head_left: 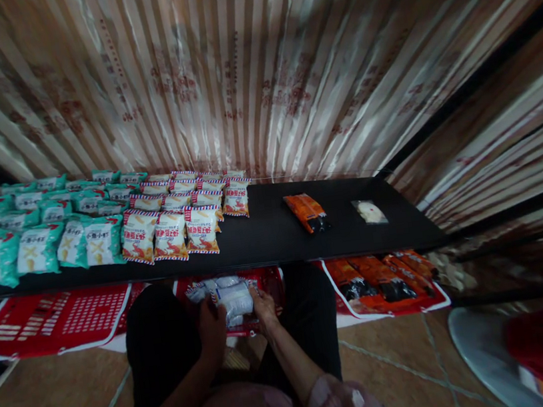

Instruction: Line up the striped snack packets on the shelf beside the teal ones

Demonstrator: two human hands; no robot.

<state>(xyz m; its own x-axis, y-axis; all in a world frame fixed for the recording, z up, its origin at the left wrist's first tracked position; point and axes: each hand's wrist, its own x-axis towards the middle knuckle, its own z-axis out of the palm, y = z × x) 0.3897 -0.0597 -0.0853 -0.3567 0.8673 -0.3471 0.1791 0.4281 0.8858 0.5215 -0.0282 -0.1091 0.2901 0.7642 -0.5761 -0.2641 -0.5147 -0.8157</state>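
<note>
Low between my knees, several small snack bags (233,298) show their pale silvery backs. My left hand (211,321) is closed on the left side of these bags, its fingertips partly hidden. On the right side, my right hand (264,304) grips the edge of the bags. Under them is a red basket (276,282), mostly covered by the bags and my hands. Just beyond, on the black shelf (265,231), stand rows of red-and-white snack bags (169,234) with striped top edges.
Teal snack bags (38,248) fill the shelf's left end. An orange packet (307,213) and a small clear packet (370,212) lie to the right. Below are a red basket (65,320) at left and orange packets (377,276) in another basket at right. A striped curtain (212,70) hangs behind.
</note>
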